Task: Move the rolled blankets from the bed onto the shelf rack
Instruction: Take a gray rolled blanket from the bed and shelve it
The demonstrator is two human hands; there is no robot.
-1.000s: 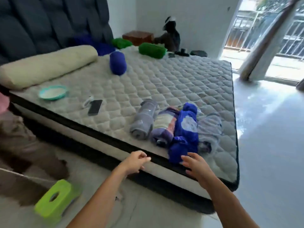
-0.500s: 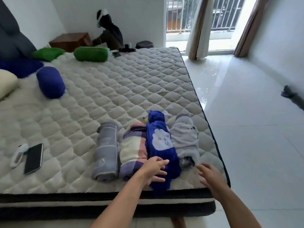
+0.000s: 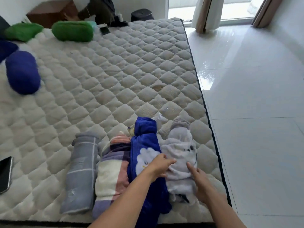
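So your four rolled blankets are lined up side by side at the near edge of the bed (image 3: 115, 76), toward its right corner: a grey checked roll (image 3: 80, 175) on the left, then a plaid pink-and-cream roll (image 3: 111, 170), a blue cloud-print roll (image 3: 144, 145), and a pale grey fuzzy roll (image 3: 179, 155) closest to the right edge. They're touching each other, except the grey checked one sits a hair apart from the plaid.

Your left hand (image 3: 160, 167) reaches across the blue roll with the fingers spread and resting on the left side of the pale grey roll. Your right hand (image 3: 199, 181) is on that same roll's right side, fingers loose and extended, index fingertip pressing into the fabric. Neither hand has actually closed around it; both are open, flanking it.

Elsewhere on the bed: a blue bolster (image 3: 23, 72) near the left edge, two green cushions (image 3: 72, 31) along the far edge, and a black phone (image 3: 5, 174) at the left edge. Shiny white tile floor (image 3: 255, 96) runs along the right side.
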